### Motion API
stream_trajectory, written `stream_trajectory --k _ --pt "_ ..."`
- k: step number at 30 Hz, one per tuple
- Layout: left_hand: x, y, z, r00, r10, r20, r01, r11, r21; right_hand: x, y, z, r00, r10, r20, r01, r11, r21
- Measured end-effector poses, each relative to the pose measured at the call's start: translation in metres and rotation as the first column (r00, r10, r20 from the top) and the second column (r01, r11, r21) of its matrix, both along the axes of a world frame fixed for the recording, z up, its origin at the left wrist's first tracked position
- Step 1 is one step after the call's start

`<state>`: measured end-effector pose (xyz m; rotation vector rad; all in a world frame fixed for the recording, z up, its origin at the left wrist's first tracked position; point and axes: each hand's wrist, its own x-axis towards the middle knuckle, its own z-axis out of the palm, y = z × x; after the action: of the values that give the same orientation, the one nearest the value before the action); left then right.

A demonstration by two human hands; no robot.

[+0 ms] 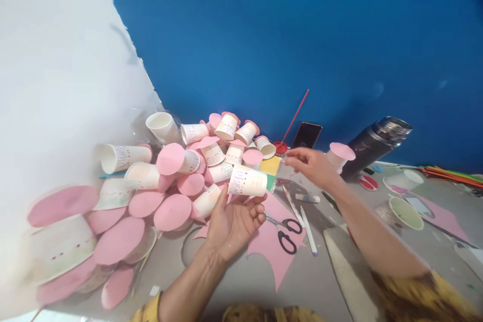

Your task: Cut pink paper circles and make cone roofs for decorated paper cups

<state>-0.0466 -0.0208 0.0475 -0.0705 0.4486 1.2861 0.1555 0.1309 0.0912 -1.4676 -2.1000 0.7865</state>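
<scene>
My left hand (236, 224) is turned palm up, its fingers closed around a white paper cup (247, 181) lying on its side. Purple strokes and red dots mark the cup's wall. Toward the back, my right hand (311, 163) reaches over the table with thumb and fingers brought together; whatever is between the tips is too small to make out. Just beyond those fingertips stands a small red pot (280, 148) with a thin red stick (296, 114) leaning up from it. Beneath the left hand's cup are yellow paper (270, 165) and green paper (270, 182).
Paper cups with pink discs (172, 211) crowd the left side. Black-handled scissors (287, 242) rest on cut pink paper (269, 256), beside a white pen (309, 231) and a small tube (307, 198). A phone (307, 135) and a dark flask (372, 146) stand by the blue wall.
</scene>
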Motion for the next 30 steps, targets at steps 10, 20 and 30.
stream_trajectory --k 10,20,30 --pt "0.026 -0.009 -0.010 0.981 -0.190 0.032 0.190 0.982 -0.001 0.004 -0.111 -0.040 0.895 -0.009 -0.445 -0.058 0.989 -0.138" --pt "0.023 -0.006 -0.019 0.844 -0.015 -0.536 0.043 0.998 0.039 0.020 -0.109 -0.038 0.911 -0.063 -0.407 0.000 0.988 -0.152" --pt "0.008 -0.002 -0.012 0.604 0.054 -0.795 0.068 0.991 0.119 0.032 -0.095 -0.024 0.995 0.071 -0.076 -0.080 0.991 -0.110"
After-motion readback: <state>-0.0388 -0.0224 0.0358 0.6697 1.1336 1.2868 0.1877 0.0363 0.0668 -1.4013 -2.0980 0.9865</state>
